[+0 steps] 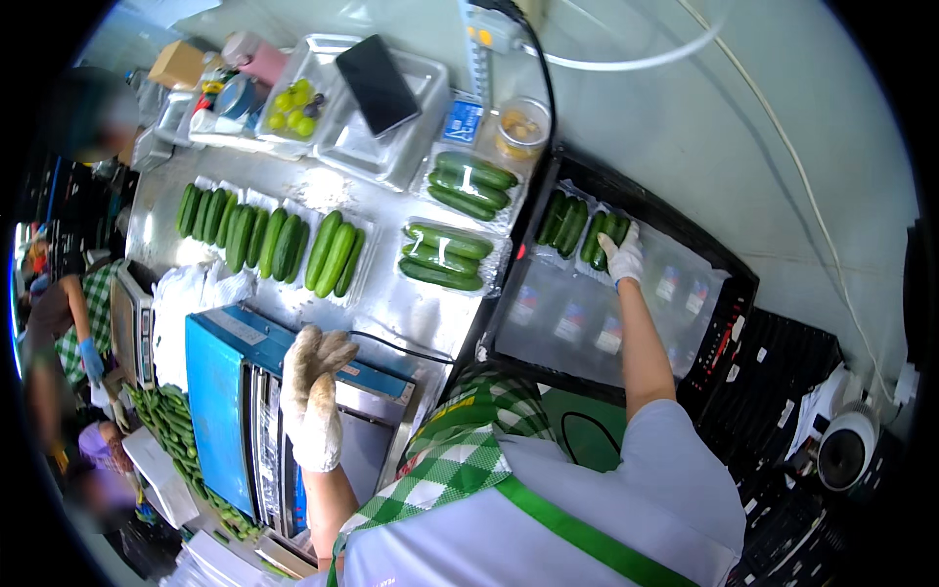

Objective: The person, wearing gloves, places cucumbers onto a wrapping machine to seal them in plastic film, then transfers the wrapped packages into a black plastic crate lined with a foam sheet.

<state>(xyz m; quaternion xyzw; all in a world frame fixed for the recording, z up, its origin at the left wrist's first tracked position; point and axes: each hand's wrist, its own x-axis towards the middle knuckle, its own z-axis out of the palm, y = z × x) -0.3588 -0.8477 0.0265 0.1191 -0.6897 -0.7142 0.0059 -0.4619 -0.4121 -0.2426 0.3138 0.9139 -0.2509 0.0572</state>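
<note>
My right hand [625,257], in a white glove, grips a wrapped tray of cucumbers [598,233] inside a black plastic crate [733,282]. Another cucumber pack [563,224] lies beside it in the crate's back left corner. Beneath them a translucent sheet [550,293] covers labelled packs, seen only dimly. My left hand [315,400], gloved and holding nothing, hovers by a blue film-wrapping machine [216,396], its fingers slightly apart. Two film-wrapped cucumber packs, one near [444,257] and one farther [469,185], rest on the steel table [433,326] near the crate.
Cucumbers on trays [335,253] form a row along the table. Behind them are a phone [378,84] on clear trays, grapes [296,108] and a plastic cup [522,128]. Loose cucumbers [172,433] lie left of the machine. Co-workers stand at far left; black crates [770,359] at right.
</note>
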